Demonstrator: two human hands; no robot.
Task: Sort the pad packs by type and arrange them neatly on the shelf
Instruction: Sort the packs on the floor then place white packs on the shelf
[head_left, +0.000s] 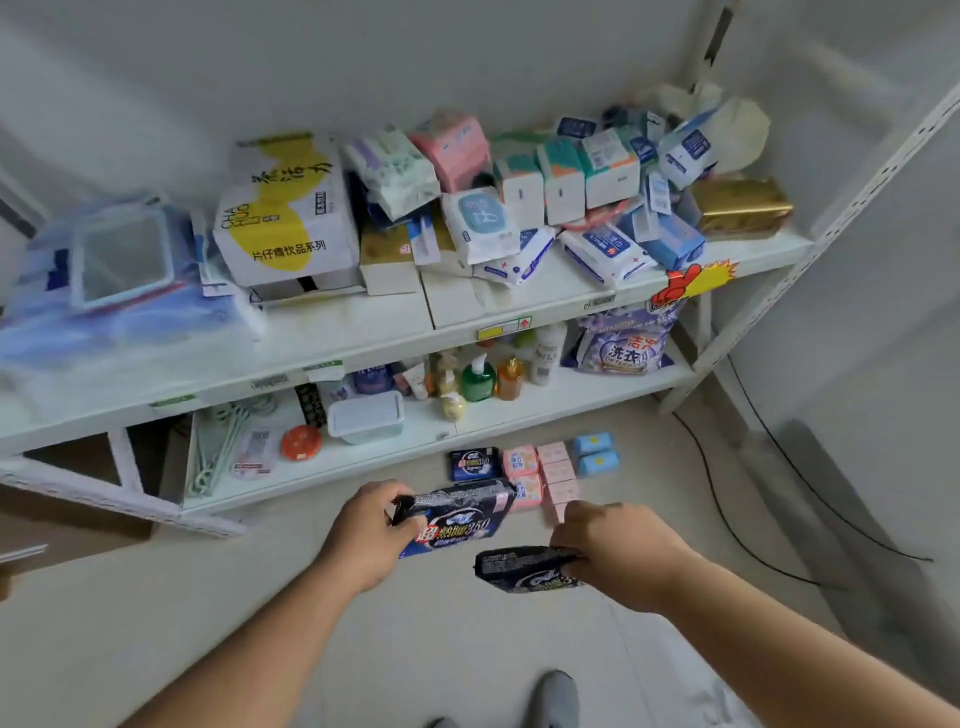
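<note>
My left hand (371, 535) grips the left end of a dark blue and black pad pack (457, 519) printed "350", held above the floor. My right hand (618, 551) grips a second dark pad pack (524, 569) by its right end, lower and closer to me. On the floor by the shelf's foot lie sorted packs: one dark blue pack (474, 462), pink packs (521, 475), a column of pale pink packs (558, 478) and two light blue packs (595, 454).
A white metal shelf (363, 343) stands ahead. Its upper board carries a jumble of tissue and wipe packs (561, 197), a yellow and white carton (285, 208) and plastic bags. The lower board holds bottles (478, 376), a lidded tub (366, 418) and a detergent bag (623, 343). Black cables (753, 525) run along the right floor.
</note>
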